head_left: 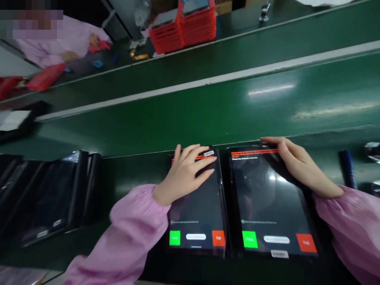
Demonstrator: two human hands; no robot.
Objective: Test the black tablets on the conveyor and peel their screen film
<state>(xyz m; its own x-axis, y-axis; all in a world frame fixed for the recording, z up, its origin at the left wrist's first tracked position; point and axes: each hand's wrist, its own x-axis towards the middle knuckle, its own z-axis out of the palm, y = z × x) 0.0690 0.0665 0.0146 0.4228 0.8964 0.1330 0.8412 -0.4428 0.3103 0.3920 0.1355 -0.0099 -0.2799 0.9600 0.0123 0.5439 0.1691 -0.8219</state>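
Two tablets lie side by side with their screens lit, each showing a green and a red button near the bottom. Over the upper part of the left tablet my left hand rests with its fingers spread, hiding some of the red text. At the top right corner of the right tablet is my right hand, its fingers stretched along the top edge and touching it. Part of that hand's underside is hidden. White label stickers are stuck on both tablets.
Several dark tablets stand leaning in a row at the left. A blue pen-like object lies at the right, near shiny metal parts. Beyond the green conveyor, red-wrapped stacks and a co-worker in pink are visible.
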